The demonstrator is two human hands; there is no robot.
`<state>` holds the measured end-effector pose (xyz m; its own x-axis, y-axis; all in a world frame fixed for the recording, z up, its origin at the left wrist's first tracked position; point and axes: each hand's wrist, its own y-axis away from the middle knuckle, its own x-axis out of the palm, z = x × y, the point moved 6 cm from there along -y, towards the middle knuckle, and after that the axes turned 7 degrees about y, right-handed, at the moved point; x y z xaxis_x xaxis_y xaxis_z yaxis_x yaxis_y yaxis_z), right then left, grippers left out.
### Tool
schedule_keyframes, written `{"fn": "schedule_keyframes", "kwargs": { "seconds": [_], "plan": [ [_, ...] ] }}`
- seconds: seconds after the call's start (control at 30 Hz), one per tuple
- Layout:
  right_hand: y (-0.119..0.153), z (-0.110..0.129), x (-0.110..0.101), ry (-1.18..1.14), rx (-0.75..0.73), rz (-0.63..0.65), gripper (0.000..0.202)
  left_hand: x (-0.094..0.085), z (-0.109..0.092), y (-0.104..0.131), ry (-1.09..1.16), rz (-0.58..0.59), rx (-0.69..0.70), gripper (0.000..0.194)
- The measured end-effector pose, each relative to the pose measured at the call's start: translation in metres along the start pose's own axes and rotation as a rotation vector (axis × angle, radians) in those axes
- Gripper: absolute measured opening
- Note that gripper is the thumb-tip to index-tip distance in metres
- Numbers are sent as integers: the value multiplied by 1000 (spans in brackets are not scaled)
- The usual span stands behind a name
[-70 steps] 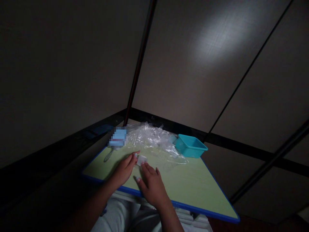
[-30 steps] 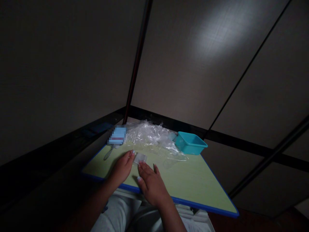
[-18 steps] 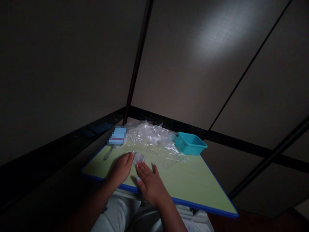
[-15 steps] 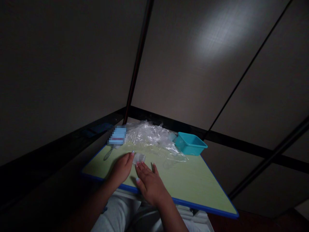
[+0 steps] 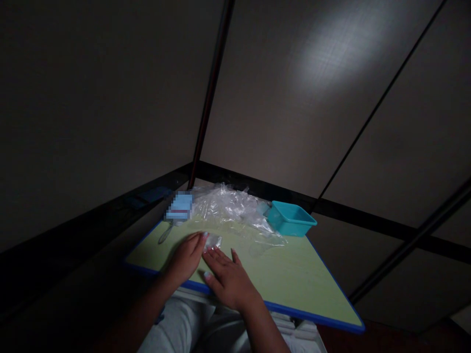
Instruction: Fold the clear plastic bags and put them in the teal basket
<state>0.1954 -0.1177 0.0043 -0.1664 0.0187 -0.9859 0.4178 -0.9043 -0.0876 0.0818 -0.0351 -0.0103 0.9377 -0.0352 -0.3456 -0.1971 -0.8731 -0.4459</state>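
Observation:
A small clear plastic packet (image 5: 213, 240) lies on the pale green tabletop (image 5: 294, 274) near its front left part. My left hand (image 5: 188, 255) has its thumb and fingers pressed together at the packet's left edge. My right hand (image 5: 230, 278) lies with its fingers spread, fingertips touching the near edge of the packet. Behind both hands spreads a crumpled heap of clear plastic (image 5: 235, 208).
At the back right of the table stands a turquoise bin (image 5: 290, 219). A blue pixelated item (image 5: 179, 207) sits at the back left, with a thin looped object (image 5: 165, 234) beside it. Dark panelled walls rise behind the table.
My right hand's fingertips have shifted slightly left along the packet's near edge. My left fingertips have moved a little to the right over the packet's edge.

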Motion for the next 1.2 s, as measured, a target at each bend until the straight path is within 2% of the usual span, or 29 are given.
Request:
{"fn": "schedule_keyframes", "kwargs": {
  "seconds": [0.1, 0.17, 0.27, 0.47, 0.67, 0.97, 1.2],
  "plan": [
    [-1, 0, 0, -9, -3, 10, 51, 11, -4, 2, -101, 144, 88, 43],
    [-1, 1, -2, -19, -9, 8, 53, 18, -3, 3, -161, 237, 100, 42],
    [0, 1, -4, -47, -24, -5, 56, 22, -2, 4, -181, 291, 82, 43],
    [-1, -21, -10, -110, 108, -212, 45, 22, -5, 3, -152, 306, 61, 44],
    [-12, -23, 3, -29, 93, -79, 51, 23, -5, 3, -153, 324, 50, 44],
    [-13, -25, 7, 13, 141, -37, 55, 23, -8, 5, -243, 316, 78, 49],
    [-14, -27, 8, 10, 142, -50, 59, 22, -12, 8, -292, 290, 122, 44]
  ]
}}
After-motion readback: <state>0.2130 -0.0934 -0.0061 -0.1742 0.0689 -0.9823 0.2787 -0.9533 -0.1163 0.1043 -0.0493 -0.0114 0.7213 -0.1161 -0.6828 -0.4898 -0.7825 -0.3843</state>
